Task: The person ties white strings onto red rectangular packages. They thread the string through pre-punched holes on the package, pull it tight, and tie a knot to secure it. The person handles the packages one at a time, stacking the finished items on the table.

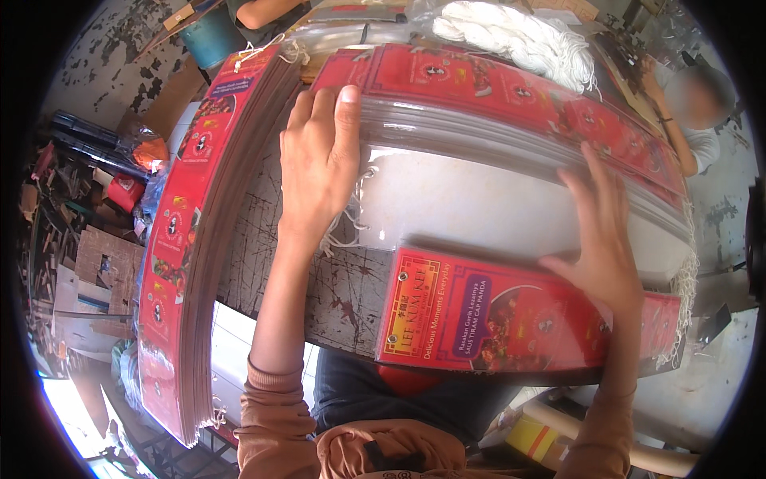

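Observation:
My left hand (321,152) is at the left end of a stack of long red printed signs (479,80), thumb stretched out and the other fingers bent, their tips hidden. Whatever those fingers hold cannot be made out. My right hand (598,231), fingers spread and slightly blurred, hovers over a long white sheet (463,191) and a red printed sign (503,311) at the table's near edge. Its fingertips are close to the stack's front edge; contact is unclear. White strings (685,279) hang at the signs' right ends, and more loops (345,227) lie beside my left wrist.
Another tall stack of red signs (187,231) runs along the left side of the scratched table (271,231). A bundle of white string (511,40) lies at the back. Another person (694,120) sits at the far right. Cardboard scraps (100,267) litter the left.

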The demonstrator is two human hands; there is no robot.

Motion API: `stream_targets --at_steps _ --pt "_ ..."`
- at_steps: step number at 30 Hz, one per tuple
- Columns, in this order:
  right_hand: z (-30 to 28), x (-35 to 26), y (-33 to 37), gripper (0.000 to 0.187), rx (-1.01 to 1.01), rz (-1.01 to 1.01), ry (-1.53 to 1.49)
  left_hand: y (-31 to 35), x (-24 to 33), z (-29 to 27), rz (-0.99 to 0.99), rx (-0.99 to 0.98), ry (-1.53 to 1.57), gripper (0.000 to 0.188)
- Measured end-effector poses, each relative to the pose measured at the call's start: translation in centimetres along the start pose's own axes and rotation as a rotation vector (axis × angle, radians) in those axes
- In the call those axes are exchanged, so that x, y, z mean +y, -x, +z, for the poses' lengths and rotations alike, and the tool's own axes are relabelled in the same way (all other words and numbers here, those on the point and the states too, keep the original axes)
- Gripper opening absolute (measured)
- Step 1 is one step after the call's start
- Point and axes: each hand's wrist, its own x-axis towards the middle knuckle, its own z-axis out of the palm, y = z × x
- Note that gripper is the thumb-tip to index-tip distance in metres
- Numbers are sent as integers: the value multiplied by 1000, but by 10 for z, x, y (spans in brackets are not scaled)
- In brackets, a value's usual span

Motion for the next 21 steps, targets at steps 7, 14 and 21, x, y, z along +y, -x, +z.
stream_targets --at_steps 7,14,21 --pt "5 -5 3 83 116 -40 -14 6 2 -2 -45 82 114 40" --pt "28 5 4 76 361 -28 158 5 0 1 103 203 193 35" --pt "35 5 3 84 378 -18 170 6 -2 1 100 185 167 28"
